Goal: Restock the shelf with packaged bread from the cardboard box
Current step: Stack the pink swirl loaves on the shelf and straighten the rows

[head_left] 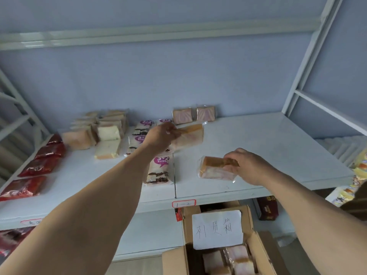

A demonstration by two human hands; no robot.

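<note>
My left hand (160,136) grips a clear-wrapped pink-swirl bread slice (190,136) just above the white shelf (258,147), a little in front of two like packs (193,115) standing at the back wall. My right hand (249,165) holds a second wrapped bread slice (215,168) by its brown crust, low over the shelf's front half. The open cardboard box (218,243) stands below the shelf edge with a handwritten paper label, and more wrapped bread (234,261) shows inside it.
White toast packs (107,133) are piled at the back left. Purple-labelled cake packs (158,169) lie in a row beside my left forearm, red packets (41,159) at the far left. A dark red carton (267,208) sits on the lower shelf. Yellow packs (357,175) fill the right rack.
</note>
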